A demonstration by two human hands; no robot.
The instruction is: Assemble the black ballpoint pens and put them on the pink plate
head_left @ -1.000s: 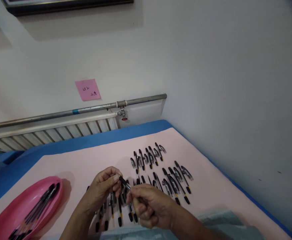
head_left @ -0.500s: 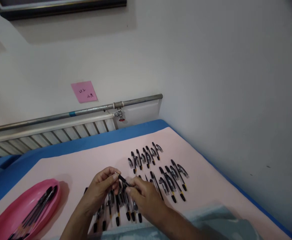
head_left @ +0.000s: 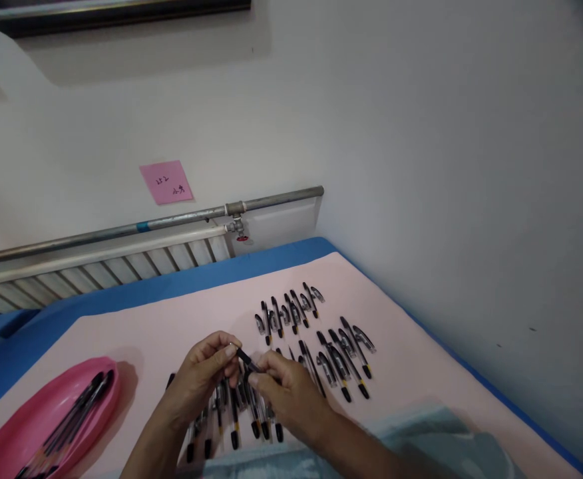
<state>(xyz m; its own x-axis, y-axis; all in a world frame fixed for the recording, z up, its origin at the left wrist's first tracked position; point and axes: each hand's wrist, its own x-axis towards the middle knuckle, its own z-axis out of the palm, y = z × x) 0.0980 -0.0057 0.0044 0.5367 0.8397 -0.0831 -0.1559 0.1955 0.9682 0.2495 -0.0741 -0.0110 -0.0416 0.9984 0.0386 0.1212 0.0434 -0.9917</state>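
A black pen [head_left: 244,357] is held slantwise between both hands above the pink sheet. My left hand [head_left: 206,366] pinches its upper left end with thumb and forefinger. My right hand [head_left: 289,392] is closed around its lower right end, hiding that part. Beneath my hands lie several clear-barrelled pens [head_left: 234,426] with black ends and yellow bands, partly covered by my fingers. To the right of my right hand is a group of pen parts and clear-clipped caps [head_left: 341,362]. Farther back lies another row of short pen parts and caps [head_left: 291,313].
A pink oval basin [head_left: 16,412] with several pens [head_left: 79,412] in it stands at the left. The pink sheet [head_left: 172,326] covers a blue table [head_left: 271,256]. Walls, a radiator [head_left: 136,266] and a pipe [head_left: 182,218] border the table.
Both hands stay nearly in place on the pen, the right one shifting very slightly. The view has moved a little; the pens on the sheet lie as before.
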